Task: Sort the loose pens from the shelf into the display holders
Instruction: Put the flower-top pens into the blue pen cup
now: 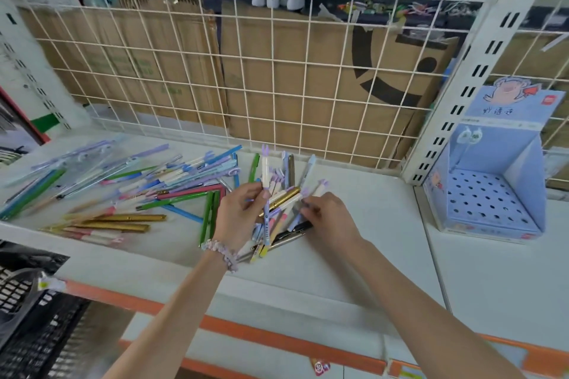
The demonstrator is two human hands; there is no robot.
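1. Nearest, two bare forearms reach over the orange front edge [277,337] of the white shelf [354,255]; the left wrist wears a beaded bracelet [220,254].
2. The left hand [238,218] has its fingers curled around a cream and purple pen [265,191], held upright above the shelf, its forked purple cap on top.
3. The right hand [328,214] rests on a small heap of pens [284,215]; its fingertips pinch a cream pen with a purple cap [317,189] that lies tilted on the heap.
4. To the left, many loose pens [138,191] are spread flat on the shelf: green, blue, pink, purple and several gold ones.
5. At lower left, a black crate [30,332] stands below the shelf.
6. Farther right, a blue cardboard display holder [492,194] stands well apart from the hands; its base has rows of holes, and two pens [466,144] stand in the back.
7. Behind all, a white wire grid [246,77] closes the shelf, with brown cardboard [277,55] behind it.
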